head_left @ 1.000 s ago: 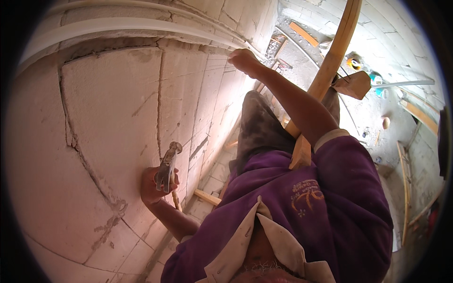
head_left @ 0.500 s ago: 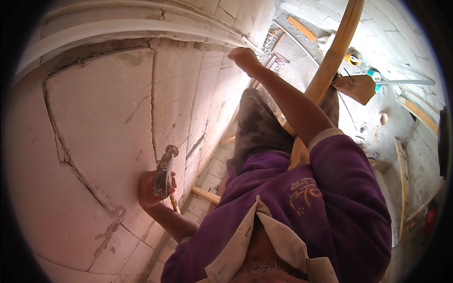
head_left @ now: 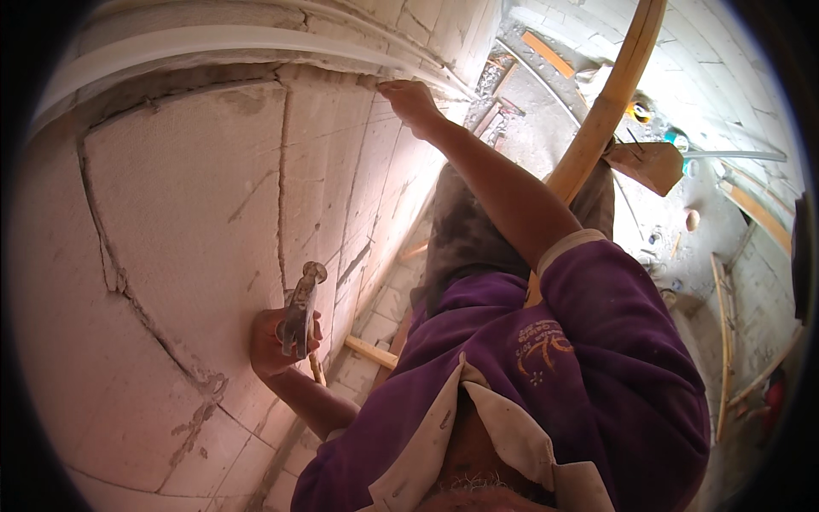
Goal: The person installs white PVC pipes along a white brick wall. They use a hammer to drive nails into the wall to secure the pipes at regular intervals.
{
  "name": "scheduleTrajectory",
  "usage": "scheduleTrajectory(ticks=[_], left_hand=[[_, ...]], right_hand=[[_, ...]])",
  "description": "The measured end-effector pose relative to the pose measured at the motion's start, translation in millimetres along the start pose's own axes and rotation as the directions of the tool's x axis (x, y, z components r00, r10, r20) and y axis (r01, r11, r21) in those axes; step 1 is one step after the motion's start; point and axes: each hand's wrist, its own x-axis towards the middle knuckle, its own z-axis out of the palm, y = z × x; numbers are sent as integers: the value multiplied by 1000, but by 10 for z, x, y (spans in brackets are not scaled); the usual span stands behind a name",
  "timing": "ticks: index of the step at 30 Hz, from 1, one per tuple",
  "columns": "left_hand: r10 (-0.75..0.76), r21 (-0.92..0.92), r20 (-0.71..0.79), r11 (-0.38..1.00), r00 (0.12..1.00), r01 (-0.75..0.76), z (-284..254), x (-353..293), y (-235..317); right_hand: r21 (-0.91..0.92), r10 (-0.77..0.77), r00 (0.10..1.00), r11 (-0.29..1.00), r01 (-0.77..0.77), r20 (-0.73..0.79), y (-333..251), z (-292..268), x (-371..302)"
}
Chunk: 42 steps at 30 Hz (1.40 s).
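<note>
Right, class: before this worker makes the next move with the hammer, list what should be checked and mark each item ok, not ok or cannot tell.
1. Left hand closed firmly around the hammer: ok.
2. Right hand steadying at the top edge of the block wall, by the white pipe: ok.
3. A nail or fixing held under the right fingers: cannot tell.
4. Hammer well apart from the right hand: ok.
5. Footing on the wooden ladder: cannot tell, feet hidden.

Dusty concrete floor (head_left: 546,102) with scattered wooden planks (head_left: 548,53) and rubble (head_left: 493,78).
</note>
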Motion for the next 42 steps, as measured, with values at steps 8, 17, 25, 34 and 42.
scheduleTrajectory(ticks=[8, 17, 25, 34, 42], left_hand=[[-18, 21, -8, 1000, 1000, 18, 19, 17, 75], [-25, 64, -68, 997, 997, 30, 84, 38, 122], [-83, 37, -70, 996, 994, 85, 82, 20, 158], [-105, 12, -70, 994, 992, 106, 95, 23, 150], [14, 85, -82, 996, 997, -7, 103, 10, 82]], right_hand=[[-242, 178, 969, 946, -217, -174, -292, 55, 61], [-433, 82, 988, 891, -132, -132, -281, 42, 96], [-372, 47, 998, 926, -56, -34, -73, -40, 242], [-598, -130, 991, 794, 112, 13, -80, -28, 227], [-619, -1, 995, 783, 64, 101, -453, -108, -70]])
